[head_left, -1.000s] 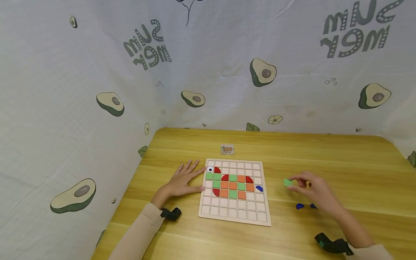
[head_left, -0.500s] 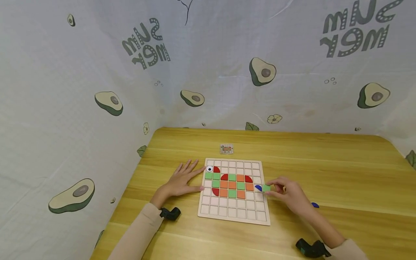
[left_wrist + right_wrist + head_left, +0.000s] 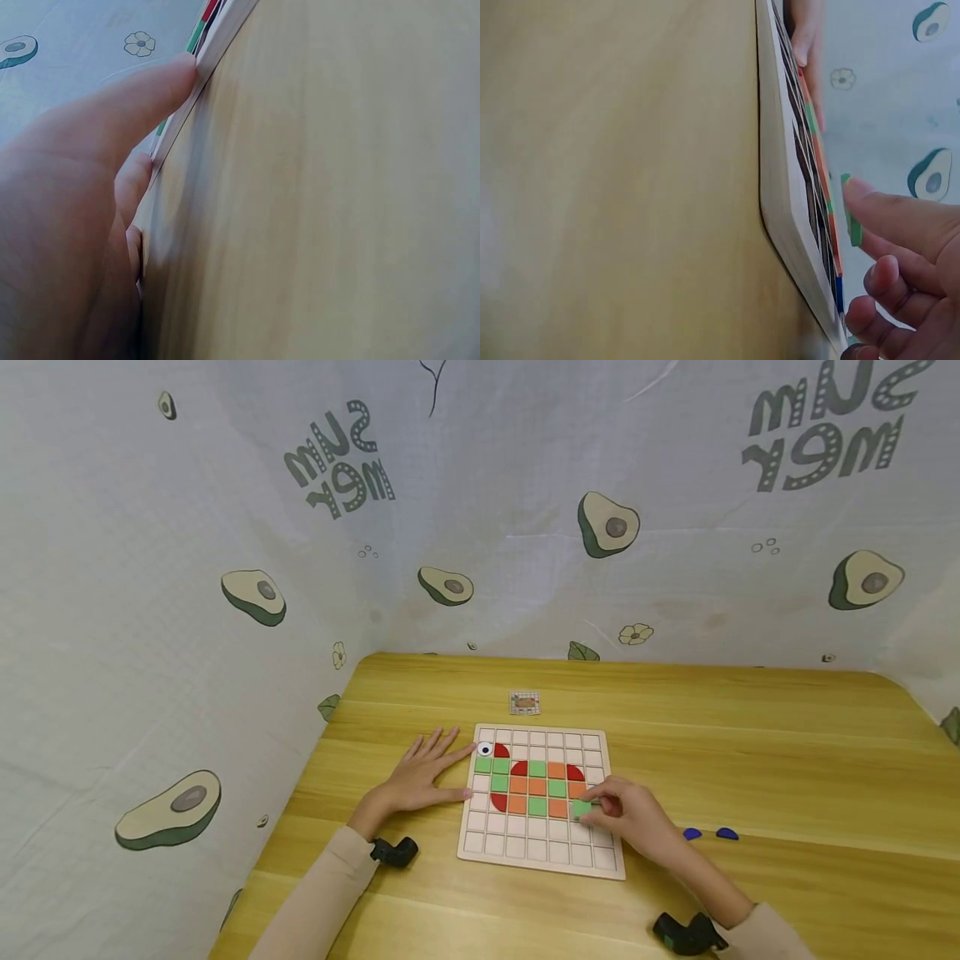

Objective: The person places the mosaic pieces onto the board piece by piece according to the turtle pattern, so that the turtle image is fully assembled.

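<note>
A pale wooden grid board (image 3: 517, 862) lies on the table, with red, orange and green tiles set in its cells. At its left side my left hand (image 3: 415, 781) rests spread on the table, thumb and index fingertips touching the board's edge. My right hand (image 3: 637, 818) pinches a green square tile (image 3: 581, 810) between thumb and finger over the board's right part. In the right wrist view this green tile (image 3: 852, 211) is held apart from the board's surface. A blue piece (image 3: 839, 294) sits on the board there; in the head view the right hand hides it.
Two blue rounded pieces (image 3: 726, 833) lie on the table right of the board. A small pattern card (image 3: 525, 702) lies behind it. A round eye tile (image 3: 485, 749) is in the board's upper left. Behind the table hangs a white printed curtain (image 3: 510, 468).
My right hand has carried the green tile leftward from the bare table to over the board, uncovering the blue pieces at right. The left hand has stayed in place.
</note>
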Motion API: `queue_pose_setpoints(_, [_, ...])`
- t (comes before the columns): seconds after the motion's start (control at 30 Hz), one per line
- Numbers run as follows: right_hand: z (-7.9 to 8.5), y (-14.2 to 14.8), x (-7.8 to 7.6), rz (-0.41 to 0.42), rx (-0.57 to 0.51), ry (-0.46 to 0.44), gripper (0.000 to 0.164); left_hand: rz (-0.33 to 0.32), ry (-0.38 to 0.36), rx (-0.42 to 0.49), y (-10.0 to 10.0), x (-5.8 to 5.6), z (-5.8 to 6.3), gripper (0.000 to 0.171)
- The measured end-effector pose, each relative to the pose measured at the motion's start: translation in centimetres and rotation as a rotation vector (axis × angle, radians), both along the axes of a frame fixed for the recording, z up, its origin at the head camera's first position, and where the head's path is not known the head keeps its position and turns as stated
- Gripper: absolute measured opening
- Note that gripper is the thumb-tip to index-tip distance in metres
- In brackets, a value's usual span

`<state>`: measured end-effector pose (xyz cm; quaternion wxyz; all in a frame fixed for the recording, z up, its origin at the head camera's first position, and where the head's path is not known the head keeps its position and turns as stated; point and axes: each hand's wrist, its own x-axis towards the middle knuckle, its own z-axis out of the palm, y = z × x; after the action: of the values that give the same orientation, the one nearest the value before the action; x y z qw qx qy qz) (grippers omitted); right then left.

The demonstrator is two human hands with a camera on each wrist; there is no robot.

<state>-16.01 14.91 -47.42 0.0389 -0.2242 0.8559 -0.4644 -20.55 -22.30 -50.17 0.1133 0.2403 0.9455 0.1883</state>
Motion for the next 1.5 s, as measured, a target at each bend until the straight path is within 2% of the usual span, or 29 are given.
queue_pose_setpoints(0.6, [-0.7,-0.4,-0.4,-0.012,0.025,-0.019,0.020,-0.008,0.009,-0.013,0.2,-0.3,0.1,0.084])
queue_pose_setpoints(1.0, [-0.6,-0.5,-0.3,-0.004,0.026,-0.037,0.021,-0.001,0.011,-0.008,0.1,0.0,0.0,0.083])
queue_pose_setpoints(1.3, [-0.6,0.0,-0.1,-0.012,-0.032,-0.073,0.020,0.001,0.022,-0.005,0.0,0.2,-0.1,0.082])
queue_pose_setpoints(1.5, [-0.4,1.5,0.1,-0.060,-0.054,-0.055,0.018,0.006,0.020,-0.013,0.0,0.1,-0.3,0.082])
